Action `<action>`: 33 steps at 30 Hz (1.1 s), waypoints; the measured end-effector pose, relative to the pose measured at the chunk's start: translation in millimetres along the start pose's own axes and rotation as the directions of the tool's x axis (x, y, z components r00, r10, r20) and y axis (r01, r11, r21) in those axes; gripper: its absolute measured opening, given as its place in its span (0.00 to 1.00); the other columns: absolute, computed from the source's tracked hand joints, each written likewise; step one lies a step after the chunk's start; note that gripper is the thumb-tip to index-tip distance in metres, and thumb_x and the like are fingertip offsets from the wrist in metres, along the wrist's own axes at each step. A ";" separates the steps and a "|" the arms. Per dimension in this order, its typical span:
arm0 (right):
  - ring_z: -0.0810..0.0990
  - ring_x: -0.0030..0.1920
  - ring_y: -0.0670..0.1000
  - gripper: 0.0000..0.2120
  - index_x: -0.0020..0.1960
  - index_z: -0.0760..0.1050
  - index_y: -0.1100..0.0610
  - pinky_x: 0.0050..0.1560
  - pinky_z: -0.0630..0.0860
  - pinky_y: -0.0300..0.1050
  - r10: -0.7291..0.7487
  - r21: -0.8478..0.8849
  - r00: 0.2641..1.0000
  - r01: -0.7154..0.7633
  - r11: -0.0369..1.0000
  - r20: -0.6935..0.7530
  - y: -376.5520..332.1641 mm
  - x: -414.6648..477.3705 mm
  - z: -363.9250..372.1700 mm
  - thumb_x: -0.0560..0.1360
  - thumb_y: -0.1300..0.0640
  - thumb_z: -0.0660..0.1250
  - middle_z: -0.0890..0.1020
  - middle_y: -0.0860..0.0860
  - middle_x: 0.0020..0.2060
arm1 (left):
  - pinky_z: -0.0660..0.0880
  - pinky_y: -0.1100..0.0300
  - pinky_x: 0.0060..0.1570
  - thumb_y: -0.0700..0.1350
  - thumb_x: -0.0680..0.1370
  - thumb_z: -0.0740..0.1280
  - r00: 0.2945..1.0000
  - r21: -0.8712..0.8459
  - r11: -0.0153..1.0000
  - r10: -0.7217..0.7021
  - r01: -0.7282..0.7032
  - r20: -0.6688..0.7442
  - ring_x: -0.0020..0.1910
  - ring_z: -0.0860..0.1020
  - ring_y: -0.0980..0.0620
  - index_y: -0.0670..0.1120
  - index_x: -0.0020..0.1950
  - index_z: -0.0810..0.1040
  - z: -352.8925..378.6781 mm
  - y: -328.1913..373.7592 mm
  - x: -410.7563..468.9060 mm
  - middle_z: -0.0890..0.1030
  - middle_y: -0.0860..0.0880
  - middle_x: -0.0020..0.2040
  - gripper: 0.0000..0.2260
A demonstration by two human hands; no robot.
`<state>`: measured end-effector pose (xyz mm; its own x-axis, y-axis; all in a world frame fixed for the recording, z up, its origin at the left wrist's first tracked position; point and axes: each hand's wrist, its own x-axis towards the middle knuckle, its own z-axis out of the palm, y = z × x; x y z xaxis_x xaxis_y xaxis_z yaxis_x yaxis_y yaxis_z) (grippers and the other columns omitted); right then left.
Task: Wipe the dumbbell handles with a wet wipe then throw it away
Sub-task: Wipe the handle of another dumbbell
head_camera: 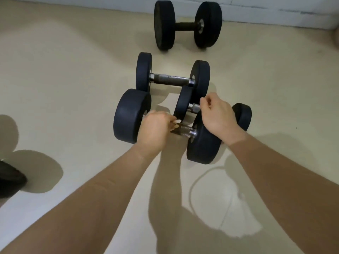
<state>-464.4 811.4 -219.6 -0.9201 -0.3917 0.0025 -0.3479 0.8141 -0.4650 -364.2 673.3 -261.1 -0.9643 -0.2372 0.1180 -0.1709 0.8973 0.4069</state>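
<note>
- The nearest dumbbell (131, 116) lay on the floor (73, 70) in front of the person, with its metal handle (184, 130) partly bare near the right-hand weight.
- The left hand (156, 129) sat over that handle, fingers curled and pinching a small white scrap, most likely the wet wipe (177, 121). Most of the wipe was hidden under the hand.
- The right hand (217, 115) was curled over the grip of the second dumbbell (183, 103), which lay just behind and touched the first. It seemed to clamp that bar, though the fingers' undersides were hidden.
- A third dumbbell (172, 80) stood just beyond, its steel bar fully exposed. A larger black dumbbell (185, 26) rested well apart, near the wall (275, 11).
- A dark object (11, 178) showed at the left edge.
- The step looked like wiping the first handle, so the task seemed early.
- Next, the wipe would need to run along the whole bar, then over the other handles, before going to a bin. No bin was in view.
</note>
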 end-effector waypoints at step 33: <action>0.74 0.62 0.58 0.29 0.63 0.73 0.61 0.63 0.71 0.55 -0.046 -0.319 0.993 0.008 0.948 -0.112 -0.3 -32.2 24.1 0.76 0.42 0.48 0.78 0.58 0.59 | 0.72 0.60 0.27 0.32 0.59 0.73 0.951 0.115 0.944 0.304 -0.309 0.057 0.30 0.77 0.45 0.42 0.36 0.82 8.5 28.6 9.3 0.79 0.45 0.33 0.09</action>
<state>-430.4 813.5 -240.9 -0.9173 -0.3787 0.1229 -0.3948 0.9050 -0.1583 -379.7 699.9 -256.1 -0.9805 0.0684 0.1841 0.1128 0.9634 0.2431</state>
